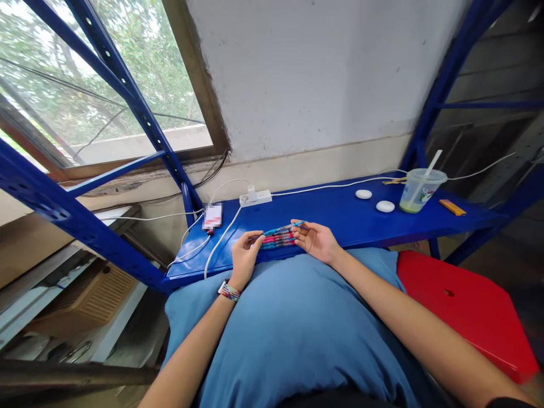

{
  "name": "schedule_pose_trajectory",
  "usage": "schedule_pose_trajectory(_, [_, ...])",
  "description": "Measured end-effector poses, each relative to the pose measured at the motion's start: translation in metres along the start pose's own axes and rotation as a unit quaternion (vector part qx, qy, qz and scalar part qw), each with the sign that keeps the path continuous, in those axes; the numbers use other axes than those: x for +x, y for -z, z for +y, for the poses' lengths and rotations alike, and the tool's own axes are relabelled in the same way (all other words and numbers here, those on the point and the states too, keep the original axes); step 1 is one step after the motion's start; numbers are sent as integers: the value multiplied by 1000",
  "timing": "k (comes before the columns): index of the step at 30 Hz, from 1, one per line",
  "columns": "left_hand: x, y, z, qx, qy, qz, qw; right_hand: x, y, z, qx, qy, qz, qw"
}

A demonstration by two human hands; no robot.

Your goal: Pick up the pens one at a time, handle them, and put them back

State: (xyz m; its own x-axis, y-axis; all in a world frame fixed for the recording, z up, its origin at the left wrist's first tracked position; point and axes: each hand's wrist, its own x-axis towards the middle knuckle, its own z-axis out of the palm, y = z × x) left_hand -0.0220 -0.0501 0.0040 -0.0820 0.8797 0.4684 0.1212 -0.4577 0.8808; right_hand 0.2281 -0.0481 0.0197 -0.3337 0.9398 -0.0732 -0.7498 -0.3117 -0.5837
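Note:
Several slim pens, blue and red with clear parts, lie side by side near the front edge of the blue table. One blue pen is raised at a slight slant above the row. My left hand pinches its left end between thumb and fingers. At its right end is my right hand, palm turned inward, with thumb and forefinger closed on the pen's tip. A blue cushion or cloth bundle fills my lap under both forearms.
A power strip with white cables stands against the wall. Two white oval objects, a plastic cup with a straw and an orange box sit on the table. A red stool is at right.

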Motion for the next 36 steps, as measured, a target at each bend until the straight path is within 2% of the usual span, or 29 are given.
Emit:
schedule_pose_trajectory(14, [-2, 1, 1, -8, -10, -6, 1000, 1, 1, -1, 35, 12, 12, 999])
schedule_pose_trajectory(20, [-1, 1, 0, -36, -5, 2, 999, 1, 2, -2, 24, 15, 15, 999])
schedule_pose_trajectory(36, [-1, -1, 2, -18, -13, 4, 1000, 1, 3, -2, 7, 29, 18, 999])
